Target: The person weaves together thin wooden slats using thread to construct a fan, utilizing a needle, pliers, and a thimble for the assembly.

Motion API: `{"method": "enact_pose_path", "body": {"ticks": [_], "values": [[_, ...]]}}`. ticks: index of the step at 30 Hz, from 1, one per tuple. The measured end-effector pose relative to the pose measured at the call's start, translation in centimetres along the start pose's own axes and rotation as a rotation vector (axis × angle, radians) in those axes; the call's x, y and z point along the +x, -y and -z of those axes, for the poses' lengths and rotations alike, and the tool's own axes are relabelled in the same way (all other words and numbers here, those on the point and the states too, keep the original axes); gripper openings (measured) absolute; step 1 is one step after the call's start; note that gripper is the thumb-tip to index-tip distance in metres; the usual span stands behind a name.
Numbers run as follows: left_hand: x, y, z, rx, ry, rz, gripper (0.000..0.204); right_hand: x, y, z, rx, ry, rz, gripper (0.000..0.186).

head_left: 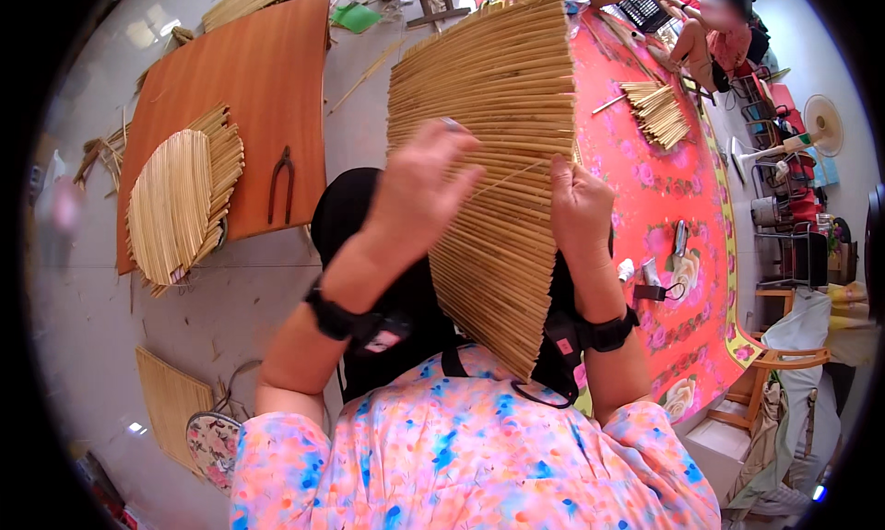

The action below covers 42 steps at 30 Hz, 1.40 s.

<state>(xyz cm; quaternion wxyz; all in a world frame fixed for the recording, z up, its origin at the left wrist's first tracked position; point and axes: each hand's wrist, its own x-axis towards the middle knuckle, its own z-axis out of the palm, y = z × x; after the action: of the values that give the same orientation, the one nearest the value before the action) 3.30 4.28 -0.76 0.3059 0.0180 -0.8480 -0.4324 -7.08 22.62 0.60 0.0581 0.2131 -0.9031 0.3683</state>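
Note:
A large fan-shaped panel of thin straw-coloured stalks (502,97), laid side by side, stands tilted over my lap. My right hand (581,206) grips its right edge, thumb on the front face. Over the middle of the panel is my left hand (424,180), slightly blurred, with bent fingers that stand apart. A thin pale strand (512,177) runs across the stalks between the two hands. I cannot tell whether the left fingers touch it. Both wrists wear black bands.
An orange-brown board (267,60) at left bears rounded stalk pieces (171,207) and dark pincers (281,184). To the right lies a pink flowered mat (678,346) with a stalk bundle (656,115) and small tools. Another person (724,37) sits far right, near a fan (820,124).

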Motion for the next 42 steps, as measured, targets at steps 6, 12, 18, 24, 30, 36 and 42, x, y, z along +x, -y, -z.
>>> {"method": "enact_pose_path", "body": {"ticks": [6,12,18,24,30,36,42], "values": [[-0.6,-1.7,-7.4,0.342,-0.04,-0.033,0.015,-1.1,0.4,-0.8,-0.078,0.002,0.048,0.038],[1.1,-2.3,-6.8,0.418,0.078,-0.06,0.007,-0.6,-0.1,-0.3,0.029,-0.004,-0.009,0.04],[2.2,-0.9,-2.9,-0.631,0.267,0.402,0.013,-0.9,0.0,0.0,0.054,0.068,-0.028,0.04],[1.4,-1.9,-1.9,-0.887,0.26,0.711,0.008,-1.0,-0.2,-0.4,0.082,0.036,0.035,0.041],[0.3,-0.5,-1.4,-0.886,0.4,0.612,0.012,-1.2,1.0,0.2,0.107,0.038,0.038,0.041],[-0.1,-1.1,-2.9,-0.085,0.031,0.134,0.011,-1.3,1.5,0.0,0.105,0.043,0.075,0.04],[-0.9,-2.6,-5.3,0.433,-0.118,-0.133,0.013,-1.6,1.6,-0.7,0.032,-0.007,0.142,0.038]]}}
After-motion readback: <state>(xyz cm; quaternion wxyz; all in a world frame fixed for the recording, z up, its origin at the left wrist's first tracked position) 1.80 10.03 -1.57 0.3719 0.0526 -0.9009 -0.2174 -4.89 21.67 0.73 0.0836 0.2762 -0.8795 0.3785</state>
